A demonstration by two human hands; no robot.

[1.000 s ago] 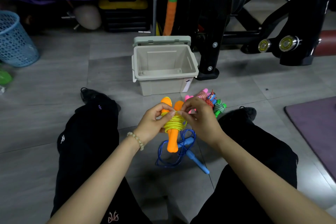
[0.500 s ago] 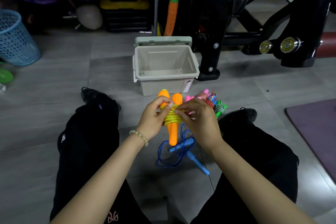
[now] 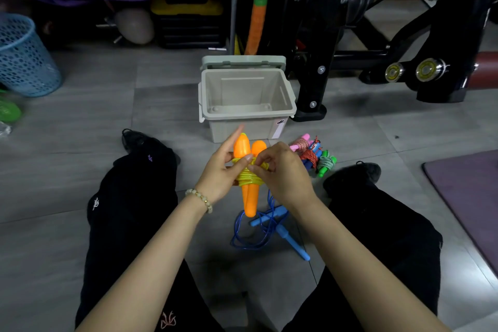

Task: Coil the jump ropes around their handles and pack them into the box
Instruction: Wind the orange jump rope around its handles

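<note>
My left hand (image 3: 219, 170) grips the two orange handles (image 3: 249, 197) of a jump rope, held upright with yellow cord (image 3: 249, 173) coiled around their middle. My right hand (image 3: 280, 170) pinches the yellow cord at the top of the coil. A blue jump rope (image 3: 272, 229) lies loose on the floor under my hands. Several coiled ropes (image 3: 314, 155) in pink, red, blue and green lie to the right of the open beige box (image 3: 246, 116), which holds nothing.
Black gym machine frame (image 3: 323, 62) stands right behind the box. A blue mesh basket (image 3: 24, 62) sits far left, a purple mat (image 3: 469, 197) at the right edge. My legs in black trousers (image 3: 129, 197) flank the ropes.
The orange handles have risen slightly and tilted more upright. My right hand has shifted onto the upper part of the yellow coil; my left forefinger has stretched out.
</note>
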